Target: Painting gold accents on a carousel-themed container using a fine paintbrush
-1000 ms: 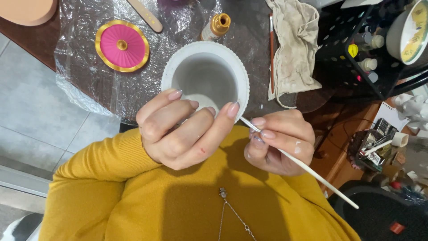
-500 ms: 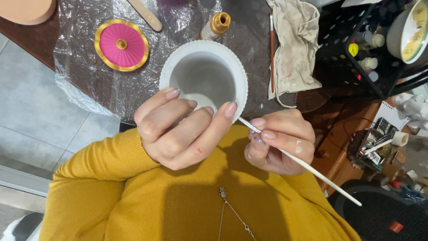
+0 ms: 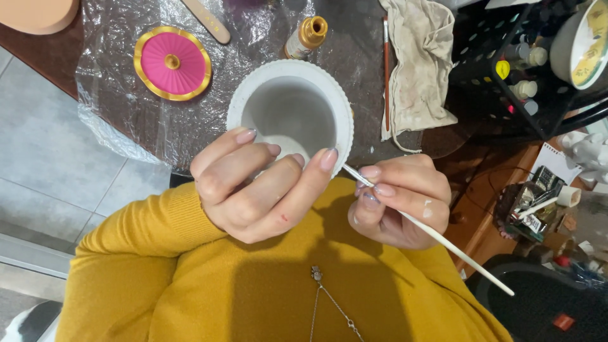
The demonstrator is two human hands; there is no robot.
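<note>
almost nothing has moved since the earlier frame: only the right hand sits a little lower, and its thin brush with it.

left hand is curled around the near wall of one white pot, fingers closed on it, thumb tip resting on the rim at about 5 o'clock of the round opening. the pot's opening faces up toward the camera, so its long axis runs away from the view.

right hand pinches the brush between thumb and two fingers, close to the metal collar. the brush's long axis runs from 10 o'clock to 4 o'clock; its tip points to 10 o'clock and meets the pot's outer wall just under the left thumb. the white handle ends over the yellow sweater.

on the plastic sheet i count one pink lid with gold edge at 10 o'clock from the pot, one gold-capped bottle at 12 o'clock, one more brush with red handle and one stained cloth at 2 o'clock.
</note>
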